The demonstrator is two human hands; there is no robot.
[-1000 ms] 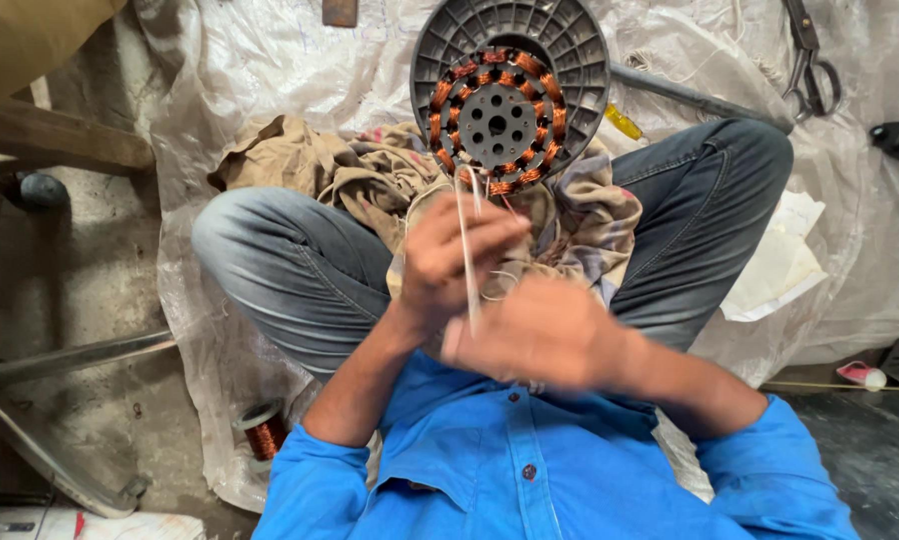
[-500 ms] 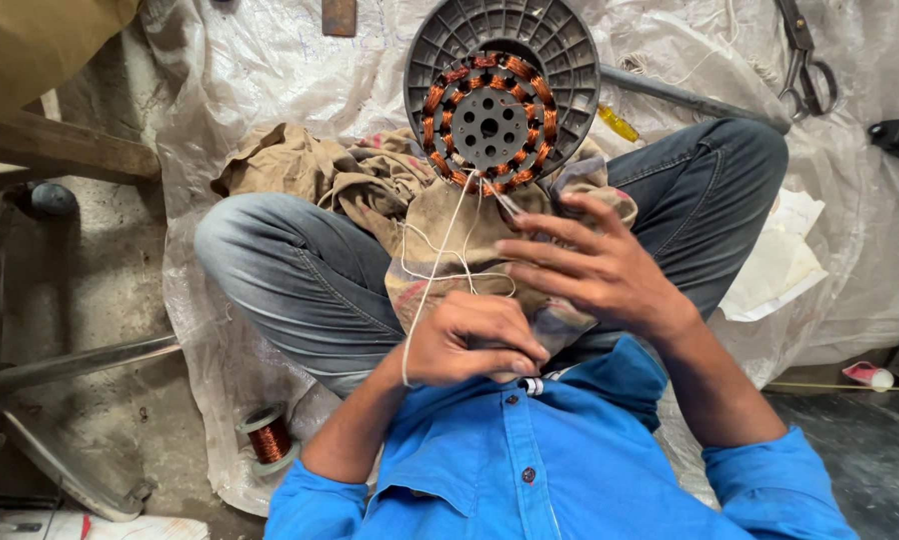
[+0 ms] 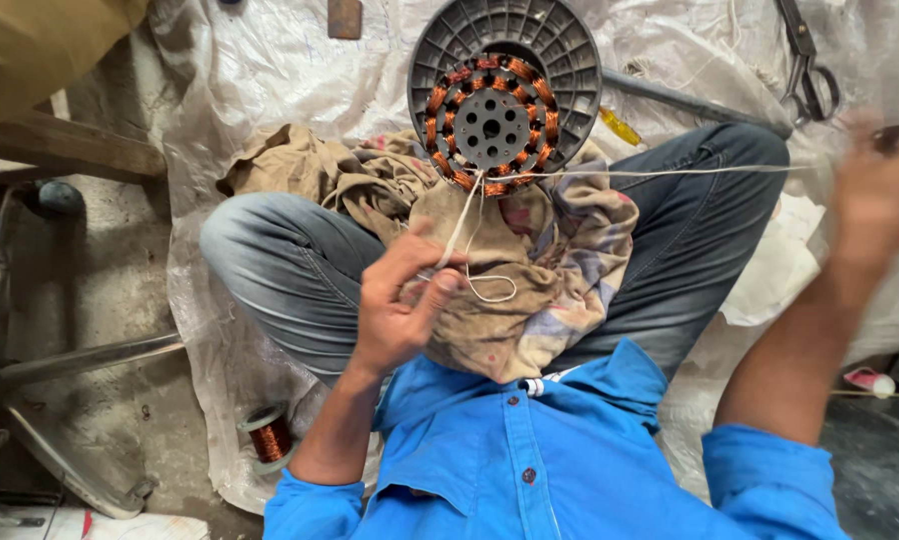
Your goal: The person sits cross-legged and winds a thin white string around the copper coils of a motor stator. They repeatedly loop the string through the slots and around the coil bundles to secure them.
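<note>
Looking down from the head camera, much is hard to read: the right hand (image 3: 885,190) is a blur at the right edge, raised and drawn well away from the body, so its grip cannot be made out, though a taut pale cord (image 3: 670,173) runs from it leftward to the motor stator (image 3: 492,125). That stator, a ring of copper windings inside a grey ribbed wheel, rests far from the body on a crumpled brown cloth (image 3: 530,290) spread over the lap between the crossed knees. The left hand (image 3: 400,305) is closed on another length of the cord, pinching it between thumb and fingers just near the stator's lower edge; a slack loop hangs beside it. The hands are well apart. A small spool of copper wire (image 3: 270,435) stands on the plastic sheet (image 3: 270,90) at the near left. Scissors (image 3: 808,62) lie far right, partly cut off.
</note>
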